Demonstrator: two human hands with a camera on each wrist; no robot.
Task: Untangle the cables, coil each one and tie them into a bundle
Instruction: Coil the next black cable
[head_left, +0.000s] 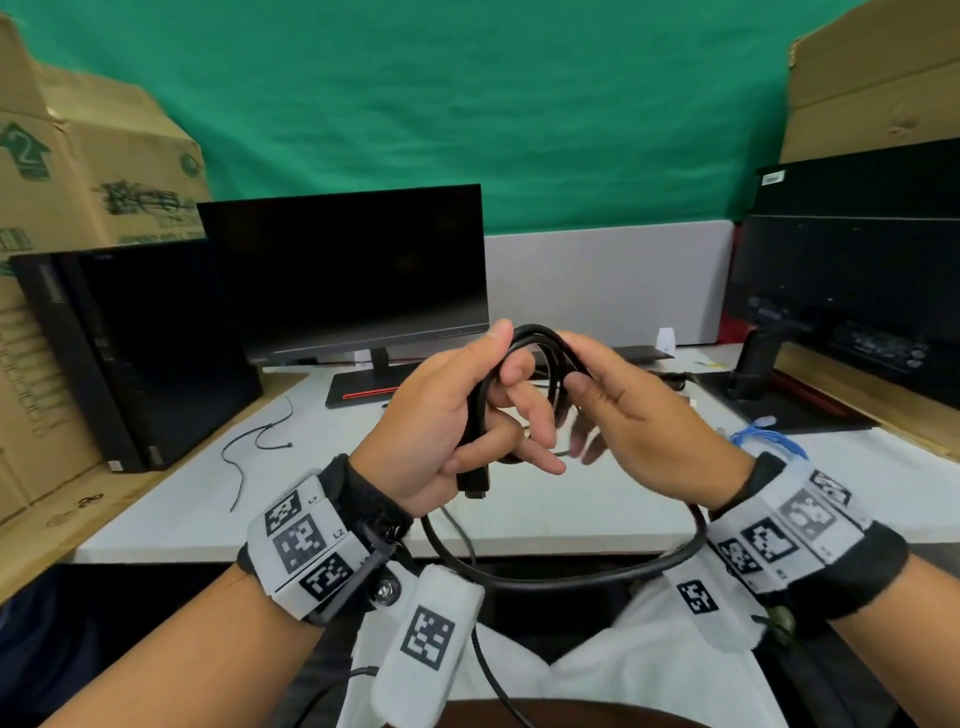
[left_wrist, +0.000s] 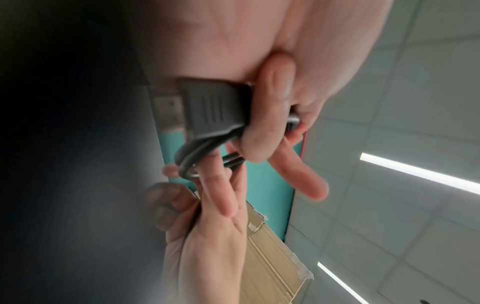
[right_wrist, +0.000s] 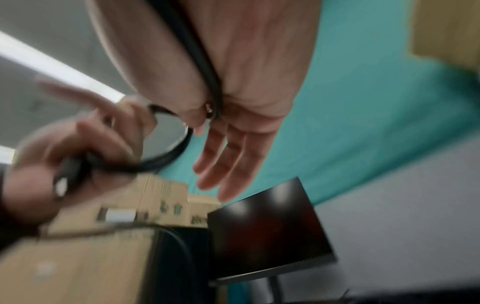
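Nearest the person, a slack loop of the black cable (head_left: 571, 577) sags below both wrists, over the lap at six o'clock. Just above it the left hand (head_left: 441, 421) is curled round the gathered coils, its thumb on top, with the flat connector (head_left: 474, 480) poking out beneath the palm; the left wrist view shows that plug (left_wrist: 213, 109) pinned under a finger. At three o'clock from it, the right hand (head_left: 623, 410) has the strand running through the crook of its thumb while its fingers lie almost straight, a loose guiding hold and not a clamp.

The cable looks thick, rubbery and springy; I'd judge it wants to uncoil, so holding where the turns cross, near the plug, seems wisest.

Farther off on the white table (head_left: 571, 499), thin ties (head_left: 254, 441) lie at ten o'clock and a blue cable (head_left: 769, 436) at two. Beyond stand a dark monitor (head_left: 343, 270) and cardboard boxes (head_left: 93, 176).
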